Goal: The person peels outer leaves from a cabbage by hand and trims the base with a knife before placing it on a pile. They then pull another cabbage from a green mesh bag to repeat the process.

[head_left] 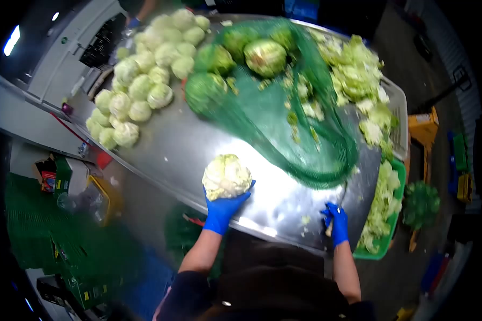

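I have one pale cabbage (226,177) in my left hand (225,206), toward the lower middle of the frame; the blue-gloved fingers are spread wide around its underside, holding it over the near part of the metal tabletop (168,128). My right hand (336,220), also gloved in blue, is at the lower right with its fingers drawn in narrow around one slim pale object (329,230), too small for me to identify. I count one green net (318,174) across the upper middle and right, and five large green cabbages (265,58) in or under it, at its upper left part. The pile of pale cabbages (140,87) at the upper left overlaps too much for an exact count, but I make out well over twenty. Loose leaves (356,69) lie in one heap at the upper right, reaching over the one grey crate (397,107); the one green crate (400,174) below it, just off the right edge of the tabletop, holds more leaves. One other person's arm (146,9) shows at the top left, behind the pile. The near edge slants from the left of the frame down toward the lower right, and both my hands are close to it. My widest open room is the bare metal between the pile and the net, left of centre; a narrower bare strip lies between my two hands, below the net's lower rim.
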A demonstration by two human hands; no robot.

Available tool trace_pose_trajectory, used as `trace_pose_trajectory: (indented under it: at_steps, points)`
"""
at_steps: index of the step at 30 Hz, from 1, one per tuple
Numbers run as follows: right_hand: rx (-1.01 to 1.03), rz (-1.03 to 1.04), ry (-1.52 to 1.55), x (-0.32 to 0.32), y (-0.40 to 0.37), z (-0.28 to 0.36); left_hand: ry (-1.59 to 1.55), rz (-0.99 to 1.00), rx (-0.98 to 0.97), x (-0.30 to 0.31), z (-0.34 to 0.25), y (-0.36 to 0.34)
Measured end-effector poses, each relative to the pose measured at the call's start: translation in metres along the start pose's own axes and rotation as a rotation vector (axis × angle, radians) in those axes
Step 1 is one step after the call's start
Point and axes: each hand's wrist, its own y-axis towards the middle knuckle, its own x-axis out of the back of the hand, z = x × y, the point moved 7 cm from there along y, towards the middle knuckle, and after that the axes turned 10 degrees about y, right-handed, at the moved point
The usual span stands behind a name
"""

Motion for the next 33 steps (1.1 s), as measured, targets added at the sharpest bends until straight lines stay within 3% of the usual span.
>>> trace_pose_trajectory:
  at_steps: [3,5,8,12,15,17,20,27,31,33]
  points:
    - [0.052,-0.077,0.069,0.016,0.010,-0.010,-0.212,-0.078,0.046,0.037,0.033,0.035]
    - [0.059,-0.093,-0.004,0.008,-0.002,0.000,-0.589,-0.119,0.086,0.061,0.056,0.069]
    - [0.094,-0.135,-0.011,0.005,-0.005,-0.001,-2.108,-0.050,0.169,0.079,0.087,0.124]
    - [0.124,-0.176,0.010,0.011,0.002,-0.010,-1.787,-0.245,0.076,0.130,0.137,0.197]
    - [0.128,-0.181,-0.050,0.006,-0.006,-0.003,-1.660,-0.415,0.140,0.170,0.168,0.235]
    - [0.138,-0.194,-0.073,0.007,-0.007,0.000,-1.972,-0.526,0.285,0.186,0.222,0.261]
    - [0.175,-0.236,-0.044,0.010,-0.004,-0.005,-1.799,-0.678,0.193,0.230,0.271,0.275]
    - [0.129,-0.333,-0.049,0.013,-0.002,-0.005,-1.755,-0.810,0.108,0.313,0.367,0.307]
    - [0.099,-0.365,-0.067,0.013,-0.002,-0.004,-1.808,-0.977,0.191,0.335,0.405,0.329]
    - [0.110,-0.360,-0.065,0.013,0.000,-0.005,-1.672,-0.961,0.153,0.345,0.398,0.336]
